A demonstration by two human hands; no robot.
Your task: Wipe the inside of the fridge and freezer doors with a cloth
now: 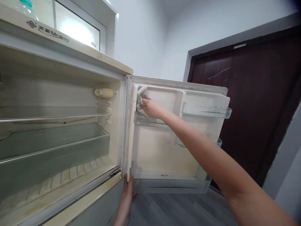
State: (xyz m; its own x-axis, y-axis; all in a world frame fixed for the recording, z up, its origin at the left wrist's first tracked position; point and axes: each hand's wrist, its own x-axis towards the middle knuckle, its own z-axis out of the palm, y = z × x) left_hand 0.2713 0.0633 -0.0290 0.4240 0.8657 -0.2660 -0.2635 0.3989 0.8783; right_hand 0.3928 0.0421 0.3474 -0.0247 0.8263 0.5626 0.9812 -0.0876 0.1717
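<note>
A refrigerator door (162,150) stands wide open on its hinges at the middle of the head view. My right hand (151,107) is closed on a white cloth (141,91), which presses into the upper hinge-side corner of the door's inner face. Just below the cloth is a clear door shelf (150,121). Down at the door's lower hinge-side corner, my left hand (127,193) grips the edge; some of its fingers are partly hidden. A long clear bottom shelf (171,185) runs along the door beside it.
The refrigerator cabinet (116,125) is open at left, with a glass shelf (54,113), a clear drawer (89,146) and a lamp cover (104,92). More clear shelves (207,112) jut from the door's right. A dark red door (246,94) stands behind. A green-capped bottle (28,11) sits on top.
</note>
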